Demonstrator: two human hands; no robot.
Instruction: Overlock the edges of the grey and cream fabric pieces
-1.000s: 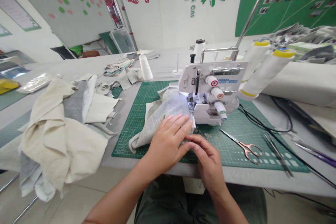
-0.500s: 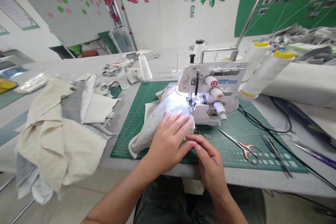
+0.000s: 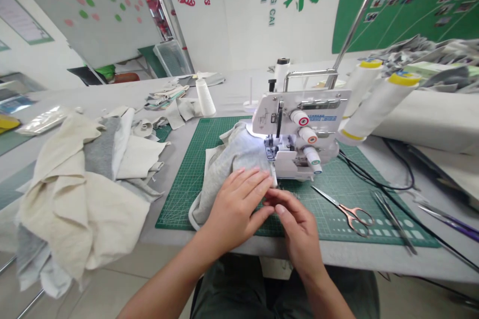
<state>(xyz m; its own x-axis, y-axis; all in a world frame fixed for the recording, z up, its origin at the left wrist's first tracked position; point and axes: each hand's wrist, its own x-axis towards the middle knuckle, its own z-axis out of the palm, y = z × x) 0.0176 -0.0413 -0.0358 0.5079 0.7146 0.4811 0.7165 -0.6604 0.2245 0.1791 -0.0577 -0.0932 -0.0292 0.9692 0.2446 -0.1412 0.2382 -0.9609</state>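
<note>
Left hand (image 3: 241, 202) lies flat on a piece of gray fabric (image 3: 243, 152), palm down and fingers loosely extended without a grip, at a sewing machine (image 3: 292, 104) on a crowded table (image 3: 337, 254). Just beside it, the right hand (image 3: 299, 222) curls inward at the fabric's near corner, thumb and forefinger close together — whether they pinch the cloth cannot be told from this angle. The gray fabric sits bunched on a green cutting mat (image 3: 187, 174), its right edge up against the machine's needle area, where a light shines onto the cloth.

To the right of the hands, scissors (image 3: 340, 206) with copper-colored handles rest on the mat, their blades pointing toward the machine. Metal tweezers (image 3: 396, 224) lie near them, reaching past the mat's front edge, and a purple-handled tool (image 3: 462, 228) lies farther right. Large white thread cones (image 3: 377, 112) with yellow tops stand tilted beside the machine; another white cone (image 3: 205, 97) stands behind the mat.

At left, a heap of cream cloth (image 3: 116, 219) mixed with gray pieces spills over the table's front edge. Beyond — green wall lettering (image 3: 275, 2) reads "FENG CAI JI DI," near a green board (image 3: 346, 22) dotted with photographs.
</note>
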